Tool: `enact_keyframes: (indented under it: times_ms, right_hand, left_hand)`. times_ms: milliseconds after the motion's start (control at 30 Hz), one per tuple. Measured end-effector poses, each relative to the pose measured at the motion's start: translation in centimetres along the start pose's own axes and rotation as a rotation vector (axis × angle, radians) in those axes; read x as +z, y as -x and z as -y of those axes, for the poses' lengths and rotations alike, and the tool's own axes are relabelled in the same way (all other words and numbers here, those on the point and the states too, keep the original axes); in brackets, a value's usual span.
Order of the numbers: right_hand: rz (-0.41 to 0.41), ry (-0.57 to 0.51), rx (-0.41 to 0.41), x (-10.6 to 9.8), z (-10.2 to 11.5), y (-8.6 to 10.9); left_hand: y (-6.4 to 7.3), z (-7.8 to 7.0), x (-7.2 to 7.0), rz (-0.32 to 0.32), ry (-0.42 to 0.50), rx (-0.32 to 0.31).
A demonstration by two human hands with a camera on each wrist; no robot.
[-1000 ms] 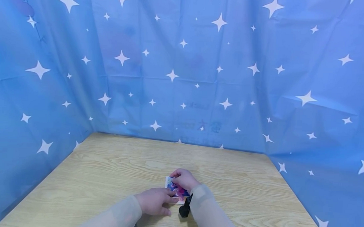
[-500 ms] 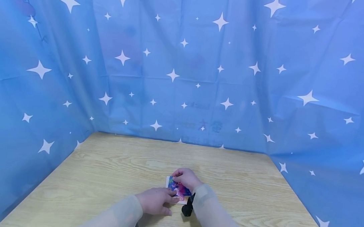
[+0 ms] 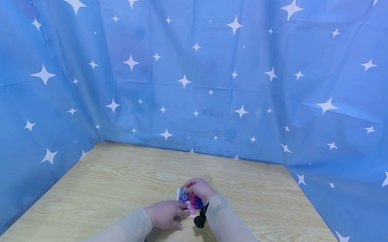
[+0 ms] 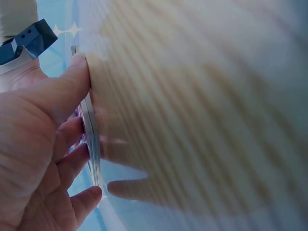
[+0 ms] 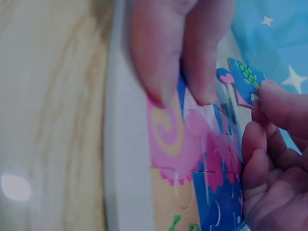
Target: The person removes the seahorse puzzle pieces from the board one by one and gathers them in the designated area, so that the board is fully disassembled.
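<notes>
Puzzle piece (image 5: 246, 78) clamped in fingers of right hand (image 3: 199, 189); left hand (image 3: 165, 214), fingers apart, rests on jigsaw (image 5: 219, 197).

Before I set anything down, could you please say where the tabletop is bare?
The wood-grain tabletop looks bare beyond the jigsaw puzzle up to the starry curtain, left of the left sleeve, and right of the right sleeve. Crowded: the jigsaw puzzle, where the left hand rests, the right hand pinches a puzzle piece, and a black wrist camera sits close.
</notes>
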State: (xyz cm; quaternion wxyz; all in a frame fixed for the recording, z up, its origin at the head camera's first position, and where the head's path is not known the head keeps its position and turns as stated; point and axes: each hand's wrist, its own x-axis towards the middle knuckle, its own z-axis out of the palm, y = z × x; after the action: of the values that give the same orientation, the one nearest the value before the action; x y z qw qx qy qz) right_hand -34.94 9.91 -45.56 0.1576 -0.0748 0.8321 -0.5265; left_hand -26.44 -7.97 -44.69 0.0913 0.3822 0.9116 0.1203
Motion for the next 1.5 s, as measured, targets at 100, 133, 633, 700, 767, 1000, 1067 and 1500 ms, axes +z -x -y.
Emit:
enact_keyframes:
  times_ms: [100,133,633,700,767,1000,1067,1500]
  right_hand:
    - [0.007,-0.022,0.013,-0.2,0.0,0.1]
    - [0.007,-0.029,0.014,-0.3,-0.1,0.1]
    - [-0.031,0.005,-0.031,-5.3,-1.3,0.5]
    - [-0.054,0.011,-0.007,-6.3,-1.8,0.6]
    - [-0.078,0.027,0.008,-7.2,-2.3,0.7]
    - [-0.152,0.12,0.043,-9.9,-3.8,1.3]
    - [-0.164,0.149,0.057,-10.4,-4.1,1.4]
    - [-0.234,0.166,0.076,-11.0,-5.7,1.3]
  left_hand:
    - [0.0,0.0,0.0,0.003,-0.005,0.003]
    - [-0.1,0.0,0.0,0.004,-0.007,0.004]
    - [0.2,-0.3,-0.2,0.003,-0.022,-0.023]
    - [0.2,-0.3,-0.1,0.006,-0.021,-0.026]
    - [0.2,-0.3,-0.1,0.009,-0.016,-0.026]
    - [0.2,-0.4,-0.1,0.006,-0.011,-0.033]
    - [0.2,-0.4,0.0,0.007,-0.01,-0.038]
    - [0.3,-0.4,0.0,0.011,-0.007,-0.048]
